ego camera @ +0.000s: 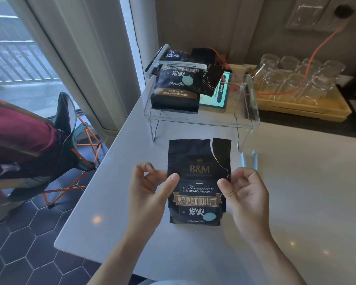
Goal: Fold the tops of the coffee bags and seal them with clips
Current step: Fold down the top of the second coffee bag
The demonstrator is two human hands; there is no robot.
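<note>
A black coffee bag (197,161) with gold lettering stands upright on the white counter (296,192), its top unfolded and torn at the upper right. My left hand (150,190) pinches its left edge, thumb on the front. My right hand (245,194) pinches the right edge just below the tear. A pale clip (249,159) lies on the counter behind my right hand. On a clear acrylic shelf (251,103) further back lies another black coffee bag (176,87) with a white clip (181,65) across its folded top, and behind it more bags (210,73).
A wooden tray (296,108) of upturned glasses sits at the back right, with an orange cable (317,50) running across it. A tablet (216,93) lies on the shelf. Left of the counter edge stands a folding chair (70,140) over hexagon floor tiles.
</note>
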